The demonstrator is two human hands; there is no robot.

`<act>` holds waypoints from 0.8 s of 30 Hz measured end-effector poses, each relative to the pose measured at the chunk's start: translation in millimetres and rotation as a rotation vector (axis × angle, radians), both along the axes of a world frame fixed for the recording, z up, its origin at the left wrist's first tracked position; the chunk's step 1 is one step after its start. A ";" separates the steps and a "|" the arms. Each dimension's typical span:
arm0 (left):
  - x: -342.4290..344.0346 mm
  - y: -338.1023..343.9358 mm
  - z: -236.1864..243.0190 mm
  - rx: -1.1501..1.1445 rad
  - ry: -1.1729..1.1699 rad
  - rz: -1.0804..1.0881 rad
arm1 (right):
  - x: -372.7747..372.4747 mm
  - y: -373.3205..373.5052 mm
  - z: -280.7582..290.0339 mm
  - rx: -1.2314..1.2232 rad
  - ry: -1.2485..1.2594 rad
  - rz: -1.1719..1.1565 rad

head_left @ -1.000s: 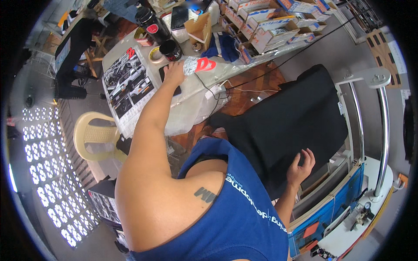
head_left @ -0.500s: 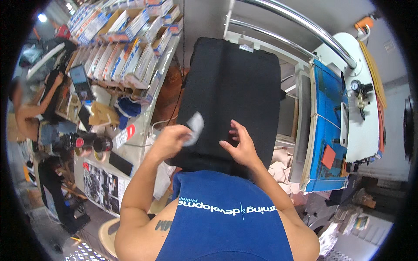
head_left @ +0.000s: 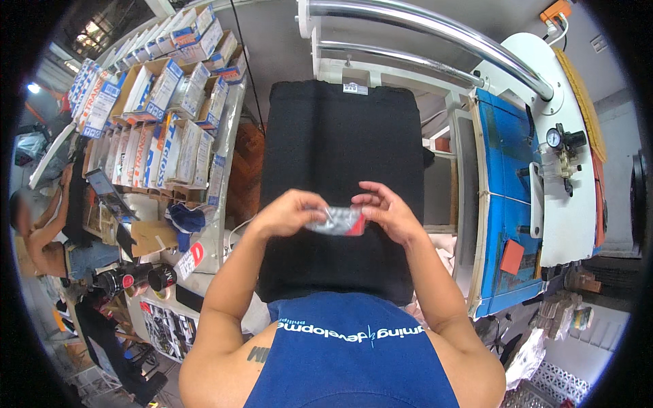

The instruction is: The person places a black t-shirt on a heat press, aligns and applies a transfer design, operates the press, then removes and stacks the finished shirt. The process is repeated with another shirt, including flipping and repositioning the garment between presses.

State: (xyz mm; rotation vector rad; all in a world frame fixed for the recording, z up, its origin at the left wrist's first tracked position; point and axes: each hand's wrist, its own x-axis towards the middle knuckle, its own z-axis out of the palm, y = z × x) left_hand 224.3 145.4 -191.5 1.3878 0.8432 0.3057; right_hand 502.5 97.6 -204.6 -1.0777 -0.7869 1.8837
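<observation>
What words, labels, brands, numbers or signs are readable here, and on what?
I'm not copying wording; print shows on:
Shirt: white lettering, clear.
Boxes: blue and orange lettering, clear.
Arm tattoo: dark letters.
Sticker: red and black lettering.
Cup: white letters.
Tumbler: red badge, too small.
Sheet: blurred.
White label: too small.
Poster: too small.
Gauge: too small.

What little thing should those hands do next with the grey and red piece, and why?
Perhaps lower the grey-and-red piece flat onto the black cloth: the left hand holds one end, the right hand is at the red end, and the cloth lies spread below.
</observation>
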 end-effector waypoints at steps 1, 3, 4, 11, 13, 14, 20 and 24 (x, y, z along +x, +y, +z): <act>0.1 15.1 -3.9 -0.045 0.024 0.032 | 2.7 9.2 -0.8 -0.054 0.050 -0.010; 3.5 41.6 -11.4 0.035 0.119 0.117 | 2.3 29.8 -6.6 -0.059 -0.070 -0.091; 7.1 52.0 -14.7 0.212 0.132 0.225 | 4.6 41.4 -8.7 0.005 -0.256 -0.147; 32.2 69.9 -31.6 1.169 0.383 0.279 | 6.7 128.2 -20.1 0.297 -1.104 -0.231; 38.3 58.4 -41.0 1.239 0.469 0.230 | 6.6 127.2 -20.3 0.389 -1.219 -0.234; 39.7 54.2 -45.8 1.260 0.513 0.230 | 6.9 121.1 -20.3 0.539 -1.363 -0.274; 40.5 44.7 -62.8 1.203 0.542 0.243 | -0.8 55.9 -36.2 0.765 -1.579 -0.012; 42.2 43.7 -60.4 1.202 0.548 0.290 | -3.4 44.2 -45.7 0.832 -1.622 -0.064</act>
